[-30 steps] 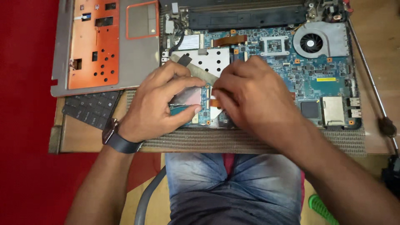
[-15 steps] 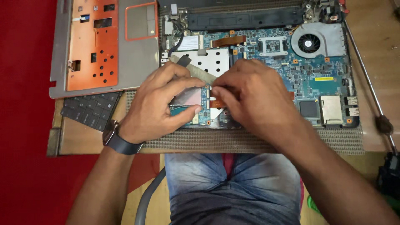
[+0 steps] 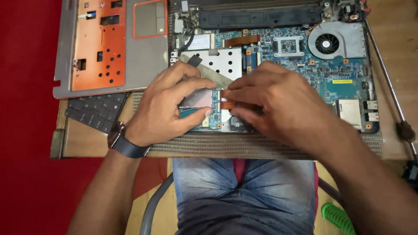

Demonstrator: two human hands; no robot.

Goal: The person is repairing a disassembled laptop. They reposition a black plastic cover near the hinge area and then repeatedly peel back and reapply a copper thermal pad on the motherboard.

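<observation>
Barely shifting since a moment ago, my right hand (image 3: 278,104) is pinching the orange flat ribbon cable (image 3: 227,104) at the blue laptop motherboard (image 3: 335,74), still unfreed, while my left hand (image 3: 170,106) is gripping the silver card (image 3: 198,99).

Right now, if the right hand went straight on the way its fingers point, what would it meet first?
The right hand points left. Its fingertips are at the small orange ribbon cable; just beyond would come the left hand's fingers on the small silver module. Depth is unclear, so this is a guess.

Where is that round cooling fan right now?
In the head view, the cooling fan sits at the upper right of the blue circuit board, beyond the right hand.
</observation>
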